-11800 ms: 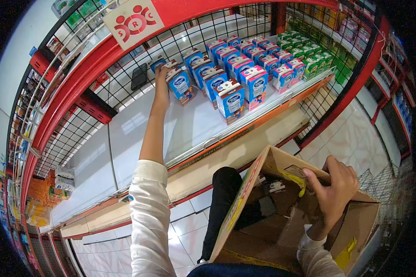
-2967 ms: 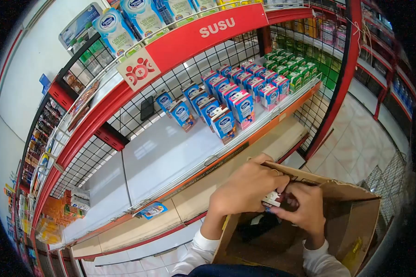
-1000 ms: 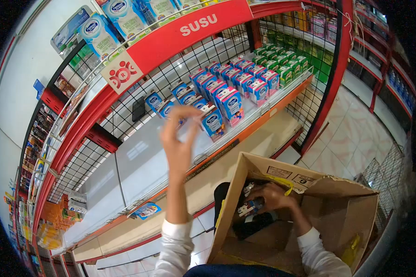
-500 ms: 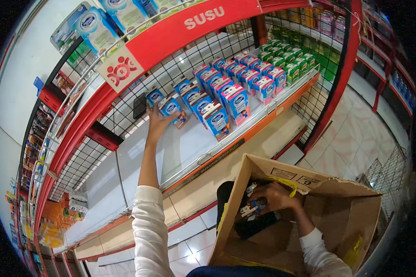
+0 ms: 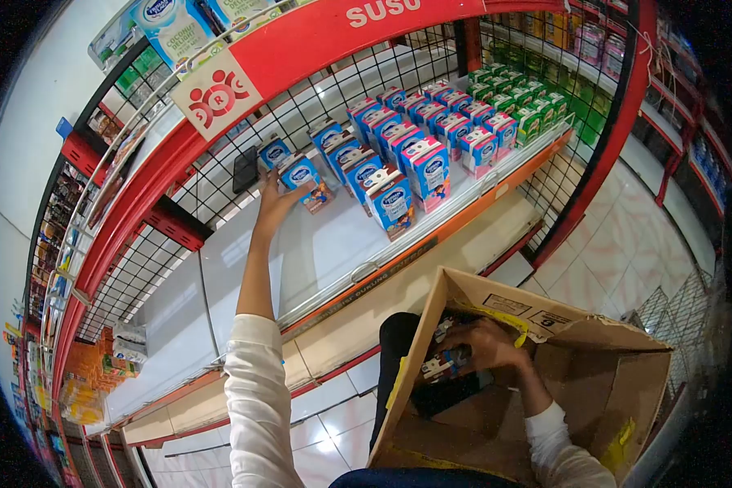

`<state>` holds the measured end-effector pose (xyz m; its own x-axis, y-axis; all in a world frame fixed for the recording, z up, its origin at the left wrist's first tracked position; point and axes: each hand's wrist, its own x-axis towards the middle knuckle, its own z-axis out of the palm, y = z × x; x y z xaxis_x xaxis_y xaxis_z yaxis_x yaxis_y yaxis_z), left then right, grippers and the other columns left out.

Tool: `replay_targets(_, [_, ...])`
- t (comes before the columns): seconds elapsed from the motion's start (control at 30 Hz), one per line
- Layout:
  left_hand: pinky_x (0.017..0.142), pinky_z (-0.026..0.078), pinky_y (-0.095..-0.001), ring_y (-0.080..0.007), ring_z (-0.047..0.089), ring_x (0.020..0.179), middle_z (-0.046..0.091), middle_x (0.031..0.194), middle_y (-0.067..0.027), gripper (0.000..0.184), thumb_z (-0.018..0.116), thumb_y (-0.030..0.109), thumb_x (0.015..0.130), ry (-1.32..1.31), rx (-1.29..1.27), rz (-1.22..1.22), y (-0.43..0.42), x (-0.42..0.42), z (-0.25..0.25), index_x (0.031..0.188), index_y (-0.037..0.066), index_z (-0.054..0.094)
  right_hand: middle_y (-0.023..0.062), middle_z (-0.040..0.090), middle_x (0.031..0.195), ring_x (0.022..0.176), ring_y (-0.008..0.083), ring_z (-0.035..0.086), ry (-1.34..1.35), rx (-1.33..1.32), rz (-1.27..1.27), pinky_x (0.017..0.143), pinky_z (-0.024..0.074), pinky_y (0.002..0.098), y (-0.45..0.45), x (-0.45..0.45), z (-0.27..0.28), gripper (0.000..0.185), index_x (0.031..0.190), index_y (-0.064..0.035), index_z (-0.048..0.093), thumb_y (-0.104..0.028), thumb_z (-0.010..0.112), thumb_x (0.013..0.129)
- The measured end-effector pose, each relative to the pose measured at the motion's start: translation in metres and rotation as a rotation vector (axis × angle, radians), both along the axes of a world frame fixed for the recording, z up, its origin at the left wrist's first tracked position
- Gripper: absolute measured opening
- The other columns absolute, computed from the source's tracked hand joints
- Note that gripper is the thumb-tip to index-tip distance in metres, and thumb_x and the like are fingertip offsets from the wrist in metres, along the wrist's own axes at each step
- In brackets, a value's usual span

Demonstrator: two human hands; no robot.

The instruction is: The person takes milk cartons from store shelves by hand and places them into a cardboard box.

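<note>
My left hand (image 5: 276, 203) reaches over the shelf to a small blue-and-brown milk carton (image 5: 302, 176) standing upright there. The thumb is stretched across its front and the fingers are spread at its left side; whether they touch it is hard to tell. Another milk carton stands just behind, beside a dark phone-like object (image 5: 245, 170) near the wire mesh. Inside the cardboard box (image 5: 594, 386), my right hand (image 5: 486, 346) is closed around a small milk carton (image 5: 439, 368), partly hidden by the fingers and in shadow.
Rows of blue-and-pink milk cartons (image 5: 427, 175) and green cartons (image 5: 537, 114) stand to the right on the shelf (image 5: 244, 244). A raised orange-edged rail (image 5: 431, 244) runs along its front. Orange and yellow packs (image 5: 85, 378) sit at the far left. Red frame posts (image 5: 594, 163) flank the shelf.
The view has shifted slightly, so the shelf items appear a little higher and to the right. My left hand has drawn slightly left relative to the carton. The right hand stays in the box.
</note>
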<state>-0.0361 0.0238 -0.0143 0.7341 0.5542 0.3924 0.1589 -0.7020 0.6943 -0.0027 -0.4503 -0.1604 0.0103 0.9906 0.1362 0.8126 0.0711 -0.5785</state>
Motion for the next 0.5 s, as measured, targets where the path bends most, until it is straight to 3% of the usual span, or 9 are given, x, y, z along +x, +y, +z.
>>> replay_targets(0.13, [0.105,0.025,-0.0356,-0.0271,0.031,0.127,0.038,0.134,-0.0151,0.076,0.076,0.041,0.070,0.025,-0.189,-0.085,-0.012,-0.004,0.011,0.129,0.004,0.047,0.0049,0.065,0.105,0.098,0.0262,0.061,0.149,-0.102,-0.087,0.088,0.0463,0.0358,0.009,-0.006,0.054,0.051,0.107,-0.0136,0.066,-0.023,0.081,0.059])
replay_targets(0.2, [0.103,0.026,-0.0339,-0.0241,0.032,0.123,0.041,0.129,-0.0140,0.064,0.076,0.041,0.071,0.072,0.138,0.070,-0.009,-0.008,0.007,0.120,0.004,0.055,0.0049,0.065,0.106,0.098,0.0267,0.061,0.176,-0.145,-0.095,0.088,0.0462,0.0363,0.011,-0.008,0.067,0.051,0.106,-0.0136,0.067,-0.023,0.081,0.059])
replay_targets(0.33, [0.101,0.026,-0.0330,-0.0223,0.032,0.119,0.045,0.122,-0.0124,0.050,0.074,0.041,0.073,0.104,0.071,0.073,-0.011,-0.008,0.008,0.108,0.006,0.063,0.0046,0.066,0.105,0.098,0.0267,0.061,0.188,-0.071,-0.147,0.089,0.0461,0.0367,0.005,-0.010,0.028,0.052,0.106,-0.0129,0.067,-0.023,0.081,0.057])
replay_targets(0.43, [0.099,0.028,-0.0338,-0.0219,0.035,0.116,0.046,0.118,-0.0103,0.041,0.073,0.040,0.075,0.064,0.095,0.039,-0.010,-0.006,0.008,0.100,0.008,0.066,0.0044,0.066,0.104,0.098,0.0260,0.062,0.238,-0.078,-0.111,0.089,0.0460,0.0367,0.011,-0.008,0.047,0.054,0.106,-0.0125,0.067,-0.022,0.082,0.055])
replay_targets(0.5, [0.097,0.031,-0.0342,-0.0212,0.038,0.114,0.046,0.115,-0.0094,0.039,0.073,0.040,0.075,-0.016,-0.035,-0.001,-0.012,-0.005,0.006,0.096,0.008,0.067,0.0042,0.066,0.105,0.098,0.0253,0.062,0.244,-0.116,-0.134,0.089,0.0459,0.0362,0.009,-0.009,0.045,0.055,0.106,-0.0125,0.067,-0.021,0.083,0.055])
